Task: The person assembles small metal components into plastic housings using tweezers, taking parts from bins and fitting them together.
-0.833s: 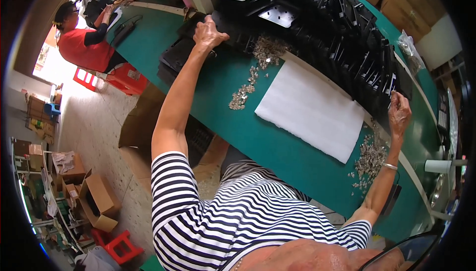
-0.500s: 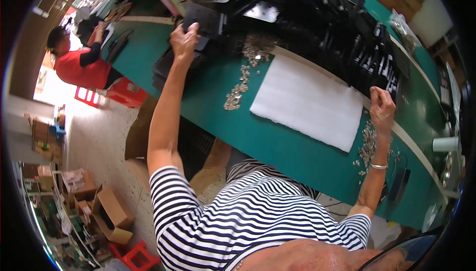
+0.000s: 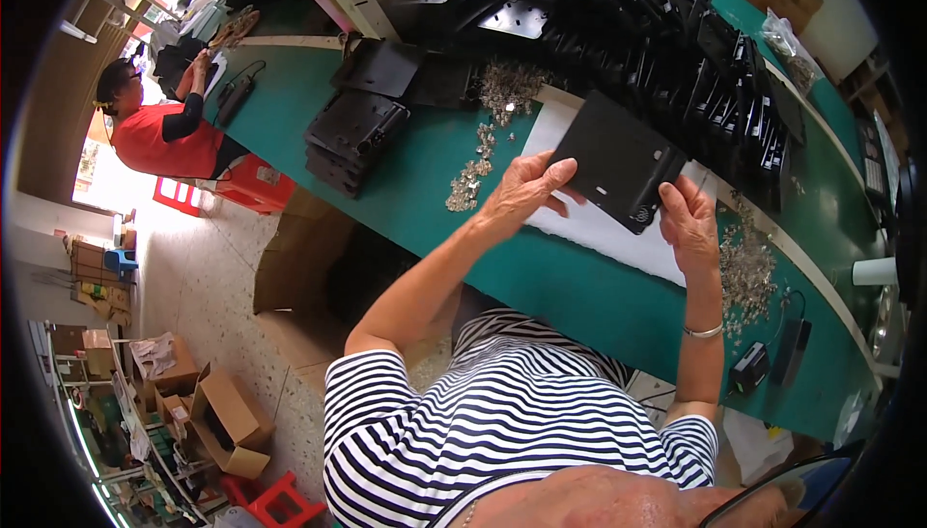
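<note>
A flat black rectangular panel, with a small slot and a rounded edge on its right, is held tilted above a white foam sheet. My left hand grips its left edge, thumb on top. At the lower right corner, my right hand closes its fingers on the panel's edge; whether a small part is also pinched there cannot be made out. Small silvery metal pieces lie in a heap beside my right wrist. More of them form a trail and a pile left of the sheet.
Stacked black panels stand on the green table at the left. Many black parts line the far side. A black box-shaped device with a cable sits near right. Another person in a red top works at far left.
My left hand has come from the stacks at the far left to above the foam sheet, bringing the black panel. My right hand has moved left and nearer to me, onto the panel's corner.
</note>
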### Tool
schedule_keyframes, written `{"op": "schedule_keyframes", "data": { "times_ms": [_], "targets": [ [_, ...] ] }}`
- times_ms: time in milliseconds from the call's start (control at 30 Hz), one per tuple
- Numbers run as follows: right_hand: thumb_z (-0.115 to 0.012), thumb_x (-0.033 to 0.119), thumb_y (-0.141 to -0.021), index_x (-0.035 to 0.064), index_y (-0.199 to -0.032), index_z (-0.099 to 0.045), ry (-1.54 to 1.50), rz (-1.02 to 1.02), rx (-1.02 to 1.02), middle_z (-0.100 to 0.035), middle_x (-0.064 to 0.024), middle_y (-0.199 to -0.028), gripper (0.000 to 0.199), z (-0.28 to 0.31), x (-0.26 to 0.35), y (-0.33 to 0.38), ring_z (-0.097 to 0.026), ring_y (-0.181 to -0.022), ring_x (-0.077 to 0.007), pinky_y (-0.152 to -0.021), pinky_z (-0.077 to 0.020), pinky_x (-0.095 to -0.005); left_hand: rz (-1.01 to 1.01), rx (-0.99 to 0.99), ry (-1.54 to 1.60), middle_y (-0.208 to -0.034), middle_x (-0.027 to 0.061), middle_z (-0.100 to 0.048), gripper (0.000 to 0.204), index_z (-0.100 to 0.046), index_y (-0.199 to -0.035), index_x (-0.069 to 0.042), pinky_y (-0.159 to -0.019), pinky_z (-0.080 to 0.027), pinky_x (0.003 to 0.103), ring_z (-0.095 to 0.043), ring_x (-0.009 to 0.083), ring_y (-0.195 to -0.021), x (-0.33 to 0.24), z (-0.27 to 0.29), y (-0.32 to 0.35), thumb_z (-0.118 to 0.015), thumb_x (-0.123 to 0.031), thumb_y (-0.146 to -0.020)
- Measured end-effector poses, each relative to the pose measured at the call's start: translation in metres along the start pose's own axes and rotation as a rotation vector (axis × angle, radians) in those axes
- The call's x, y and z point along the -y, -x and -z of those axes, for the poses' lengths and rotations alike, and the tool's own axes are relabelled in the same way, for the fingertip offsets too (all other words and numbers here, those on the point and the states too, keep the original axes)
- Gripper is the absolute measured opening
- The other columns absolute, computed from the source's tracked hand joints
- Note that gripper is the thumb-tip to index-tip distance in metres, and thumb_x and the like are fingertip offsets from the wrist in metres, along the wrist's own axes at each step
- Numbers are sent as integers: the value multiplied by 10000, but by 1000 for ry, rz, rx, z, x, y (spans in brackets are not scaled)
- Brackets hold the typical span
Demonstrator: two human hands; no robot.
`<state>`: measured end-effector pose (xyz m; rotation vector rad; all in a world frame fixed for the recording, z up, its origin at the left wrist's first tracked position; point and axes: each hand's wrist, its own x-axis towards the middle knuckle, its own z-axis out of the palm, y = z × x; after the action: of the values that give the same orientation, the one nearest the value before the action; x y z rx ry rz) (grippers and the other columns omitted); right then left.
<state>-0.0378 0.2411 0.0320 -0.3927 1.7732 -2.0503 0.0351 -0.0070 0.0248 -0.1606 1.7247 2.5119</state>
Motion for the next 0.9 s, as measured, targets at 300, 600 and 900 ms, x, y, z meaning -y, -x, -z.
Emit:
{"op": "schedule_keyframes", "data": {
  "times_ms": [300, 600, 900],
  "targets": [
    [-592, 230, -948, 16, -880, -640, 529, -74, -89, -539, 22, -606, 230, 71, -35, -29, -478, -493, -77, -456, -382, -241, -391, -560, -1623, -1147, 147, -585, 326, -632, -1126, -67, -881, -516, 439, -566, 341, -1069, -15, 126, -61, -658, -54, -802],
    [-616, 252, -925, -43, -1134, -636, 880, 235, -373, -698, -178, -911, 362, 70, -58, -17, -675, -813, -235, -753, -523, -348, -584, -478, -1678, -1031, 154, -604, 238, -642, -1018, -59, -869, -514, 416, -582, 341, -991, -16, 158, -83, -615, -11, -786],
    [-603, 239, -943, -23, -1134, -634, 855, 237, -391, -695, -142, -914, 326, 72, -64, -16, -656, -813, -207, -745, -512, -322, -517, -562, -1707, -1171, 147, -570, 411, -614, -1152, -49, -895, -520, 419, -550, 332, -1076, -21, 129, -82, -638, -32, -743]
  ]
}}
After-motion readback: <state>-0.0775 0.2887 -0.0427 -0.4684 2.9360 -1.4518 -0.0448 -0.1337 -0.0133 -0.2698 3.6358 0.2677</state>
